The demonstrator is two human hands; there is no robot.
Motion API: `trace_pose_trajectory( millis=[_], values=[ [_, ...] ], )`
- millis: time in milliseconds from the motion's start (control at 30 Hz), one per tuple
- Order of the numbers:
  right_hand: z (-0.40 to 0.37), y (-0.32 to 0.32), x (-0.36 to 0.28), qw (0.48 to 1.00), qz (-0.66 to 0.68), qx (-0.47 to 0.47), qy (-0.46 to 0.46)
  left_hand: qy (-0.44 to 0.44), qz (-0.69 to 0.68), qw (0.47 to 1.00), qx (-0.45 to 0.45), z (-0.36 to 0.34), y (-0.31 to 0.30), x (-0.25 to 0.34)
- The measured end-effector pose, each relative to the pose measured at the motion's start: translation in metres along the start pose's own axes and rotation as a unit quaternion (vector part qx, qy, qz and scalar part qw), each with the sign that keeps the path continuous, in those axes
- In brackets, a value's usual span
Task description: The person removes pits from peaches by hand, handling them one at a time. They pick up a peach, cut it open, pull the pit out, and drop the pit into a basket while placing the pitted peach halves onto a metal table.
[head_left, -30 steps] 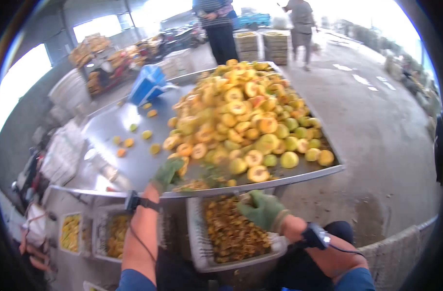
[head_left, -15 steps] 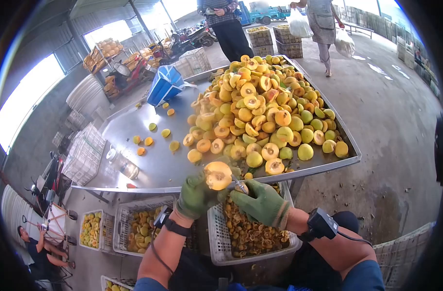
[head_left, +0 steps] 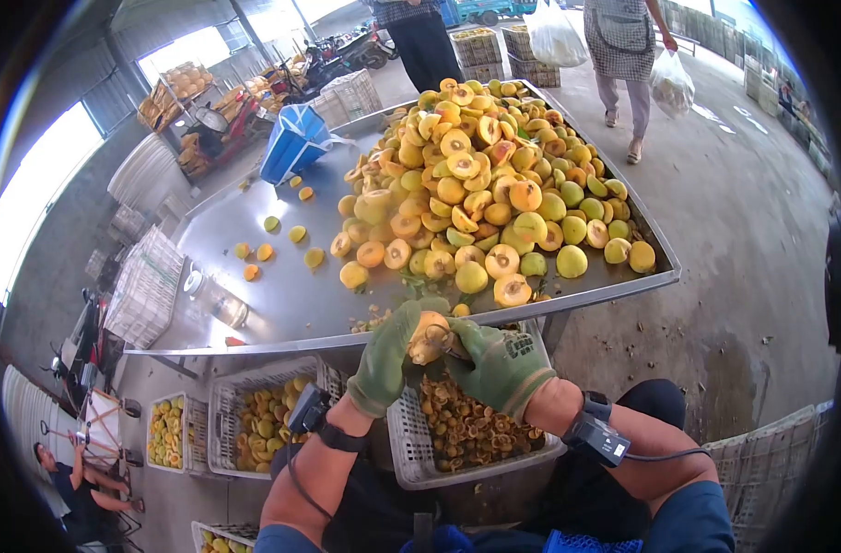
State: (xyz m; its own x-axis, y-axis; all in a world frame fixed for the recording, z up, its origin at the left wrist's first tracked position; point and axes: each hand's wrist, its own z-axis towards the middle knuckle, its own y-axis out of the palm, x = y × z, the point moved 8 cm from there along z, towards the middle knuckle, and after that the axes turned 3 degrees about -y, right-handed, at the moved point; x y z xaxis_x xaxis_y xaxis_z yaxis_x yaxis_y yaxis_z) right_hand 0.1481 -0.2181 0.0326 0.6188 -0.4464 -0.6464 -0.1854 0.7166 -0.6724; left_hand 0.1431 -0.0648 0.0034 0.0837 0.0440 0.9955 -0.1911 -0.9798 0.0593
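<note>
My left hand, in a green work glove, is closed around a yellow peach half whose cut face and pit area point toward me. My right hand, also gloved in green, presses against the fruit's right side. Its fingers are wrapped round a small metal hand tool, mostly hidden by the glove and the peach. Both hands are in front of the metal table's near edge, above a white crate of brown pits and scraps. On the table lies a large heap of peach halves.
The metal table also bears a blue bag, a clear jar and scattered halves. Crates of peaches stand at the lower left. Two people are beyond the table, one carrying white bags.
The peach half has tilted and come lower between my hands, which have drawn together round it. The person with the bags has stepped closer. The whole view has shifted slightly.
</note>
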Motion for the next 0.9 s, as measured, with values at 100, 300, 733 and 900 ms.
trace_pose_trajectory(
  millis=[100,300,733,900],
  values=[
    [0.001,0.003,-0.001,0.998,-0.048,0.015,-0.026,0.004,0.033,0.999,0.042,0.001,-0.006,-0.006],
    [0.002,0.019,0.002,0.995,-0.096,-0.037,-0.007,0.01,0.078,0.996,0.041,-0.002,-0.01,-0.007],
    [-0.007,0.043,0.01,0.993,0.047,-0.062,0.088,0.028,-0.05,0.989,0.138,-0.007,0.01,-0.003],
    [-0.01,0.038,0.009,0.99,0.06,-0.074,0.101,0.086,0.055,0.981,0.166,-0.005,0.005,-0.007]
  ],
)
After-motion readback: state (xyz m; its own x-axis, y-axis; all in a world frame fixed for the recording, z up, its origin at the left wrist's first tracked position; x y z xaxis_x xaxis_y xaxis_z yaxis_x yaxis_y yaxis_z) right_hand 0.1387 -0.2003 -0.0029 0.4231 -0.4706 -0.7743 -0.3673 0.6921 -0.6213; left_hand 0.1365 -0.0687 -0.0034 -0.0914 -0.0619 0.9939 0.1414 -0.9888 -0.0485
